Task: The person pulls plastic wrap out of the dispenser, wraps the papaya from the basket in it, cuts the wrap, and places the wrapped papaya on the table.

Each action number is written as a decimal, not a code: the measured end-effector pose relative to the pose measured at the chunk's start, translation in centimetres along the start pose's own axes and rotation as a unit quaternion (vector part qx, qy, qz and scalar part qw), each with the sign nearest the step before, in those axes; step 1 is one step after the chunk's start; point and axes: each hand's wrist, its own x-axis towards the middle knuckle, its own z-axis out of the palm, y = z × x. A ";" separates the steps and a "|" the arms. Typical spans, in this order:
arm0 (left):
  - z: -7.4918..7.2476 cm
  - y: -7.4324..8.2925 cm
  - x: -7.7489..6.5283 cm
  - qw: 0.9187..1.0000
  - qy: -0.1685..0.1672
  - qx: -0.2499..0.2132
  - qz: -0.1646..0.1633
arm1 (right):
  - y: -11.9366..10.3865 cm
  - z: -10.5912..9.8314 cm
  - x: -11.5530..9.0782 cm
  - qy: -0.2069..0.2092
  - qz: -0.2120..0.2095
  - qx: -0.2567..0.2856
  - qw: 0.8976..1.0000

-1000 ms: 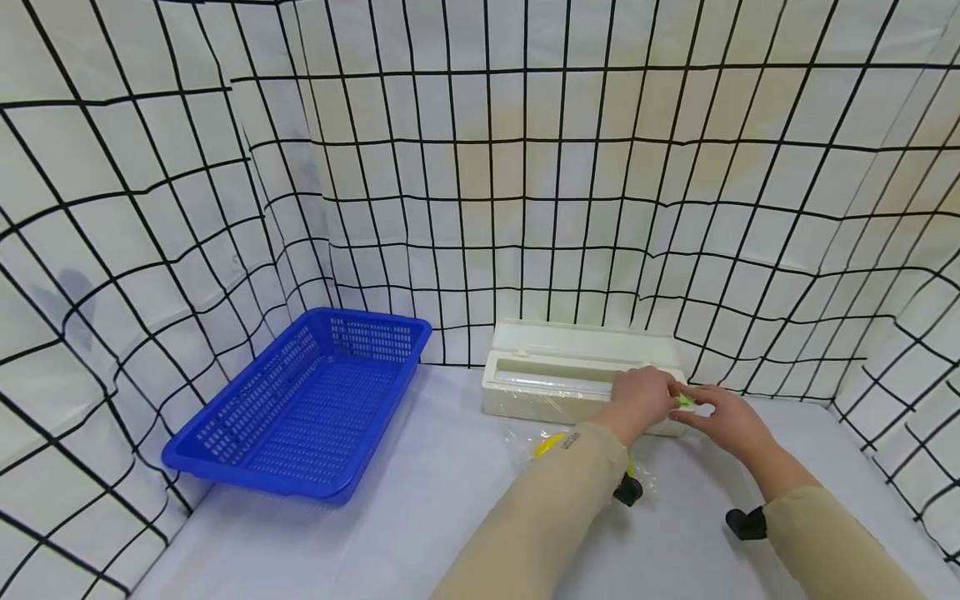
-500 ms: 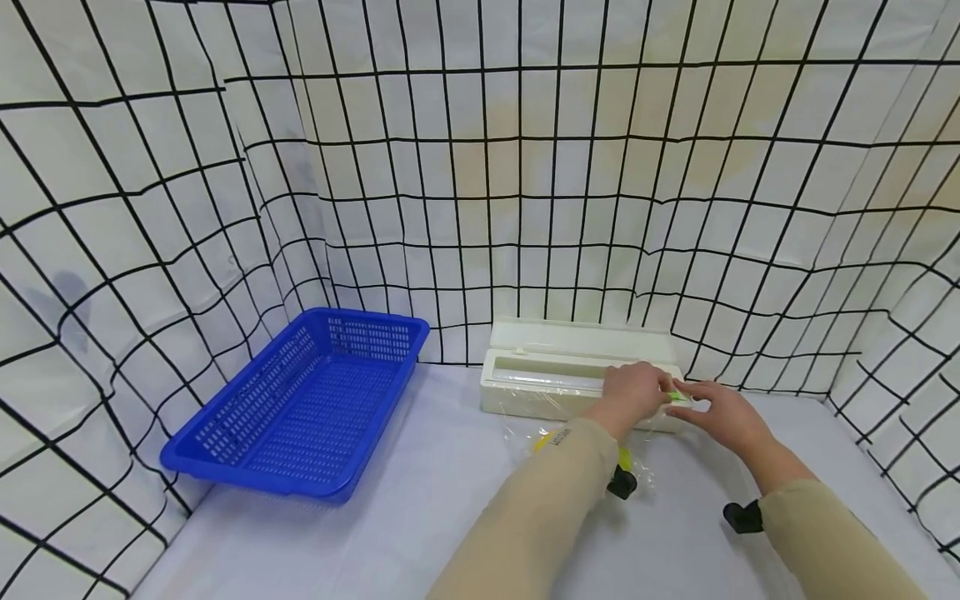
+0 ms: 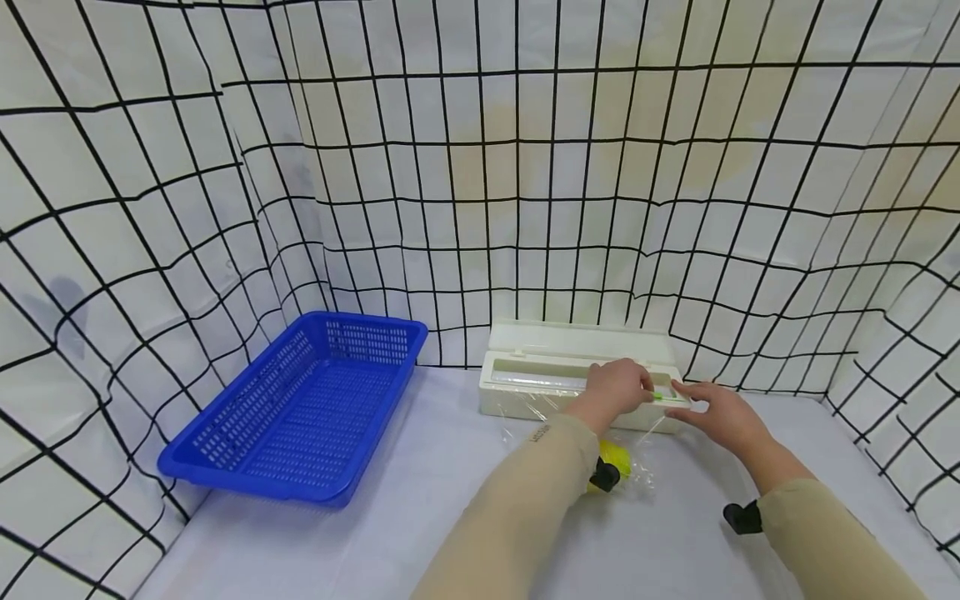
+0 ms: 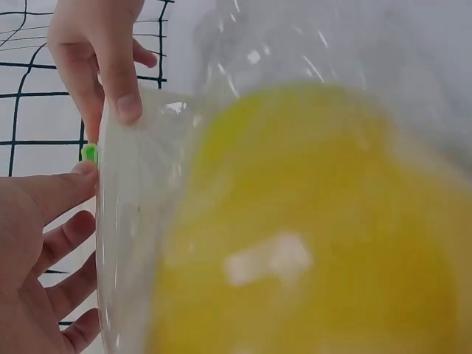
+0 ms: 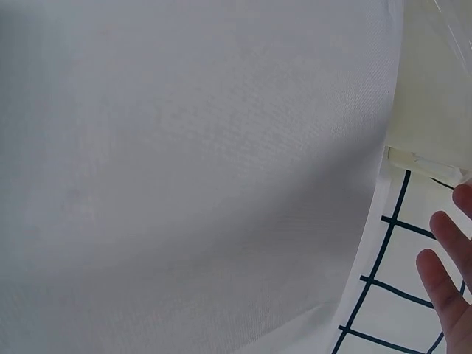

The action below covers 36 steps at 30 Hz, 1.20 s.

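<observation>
A cream cling film dispenser stands at the back of the table with its lid raised and a film roll inside. My left hand pinches the small green slide cutter on its front edge; in the left wrist view the thumb presses it. My right hand grips the dispenser's right end, thumb on the front, index finger on top. Clear cling film hangs from the dispenser over a rounded yellow thing, partly hidden by my left sleeve.
A blue plastic basket sits on the left of the white table. White walls with a black grid rise right behind the dispenser and on both sides. Black wrist mounts stick out under the sleeves.
My left hand has slid left along the dispenser's front edge with the green slide cutter, away from my right hand. The right hand stays on the right end. More of the yellow thing shows.
</observation>
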 end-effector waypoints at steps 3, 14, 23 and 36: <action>-0.3 -0.8 -0.2 1.000 -0.001 0.005 0.003 | -0.3 -0.1 -0.1 0.000 0.003 0.000 1.000; -0.7 -2.0 -0.8 1.000 0.001 -0.016 0.001 | -0.4 0.0 -0.2 -0.009 0.009 0.004 1.000; -0.8 -2.5 -0.8 1.000 0.002 0.026 0.015 | -0.4 0.1 -0.1 -0.012 0.012 0.008 1.000; -0.2 -3.0 -0.5 0.997 0.021 0.053 0.045 | -0.6 0.0 -0.4 -0.013 0.017 0.008 1.000</action>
